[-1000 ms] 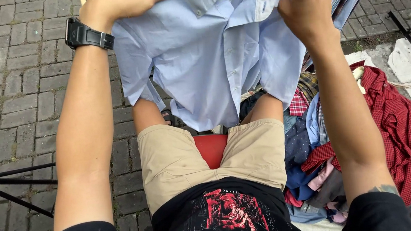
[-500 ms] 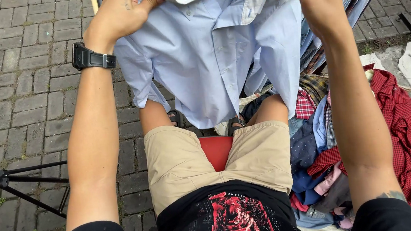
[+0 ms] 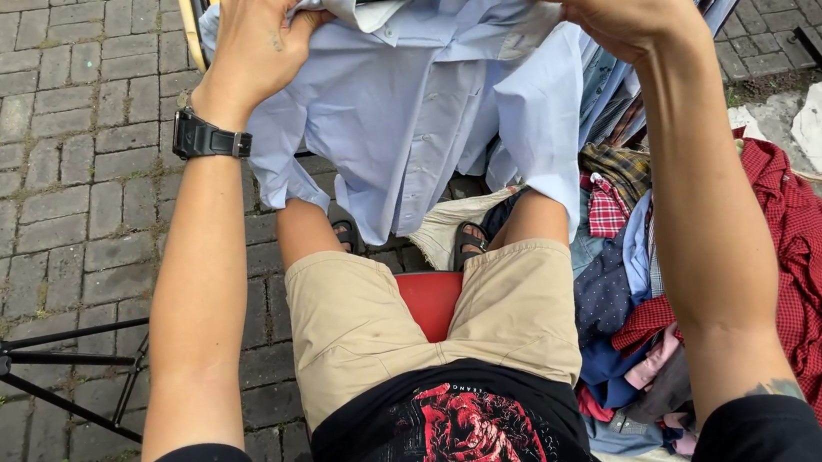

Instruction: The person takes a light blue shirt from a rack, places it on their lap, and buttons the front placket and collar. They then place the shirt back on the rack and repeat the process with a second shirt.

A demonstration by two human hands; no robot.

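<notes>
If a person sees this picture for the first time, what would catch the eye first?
First, the light blue shirt held up in the top centre, gripped at its collar by the left hand and the right hand. Next, the pile of clothes on the right, with a red checked shirt on top. The black wristwatch also stands out.

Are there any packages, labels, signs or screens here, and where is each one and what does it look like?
No packages, signs or lit screens show.
Wristwatch: on the left wrist, black, chunky; its face is turned away.
T-shirt print: on the person's black shirt at the bottom edge, a red graphic above pale lettering.
Pale blue shirt: held up by both hands; no label shows.
</notes>
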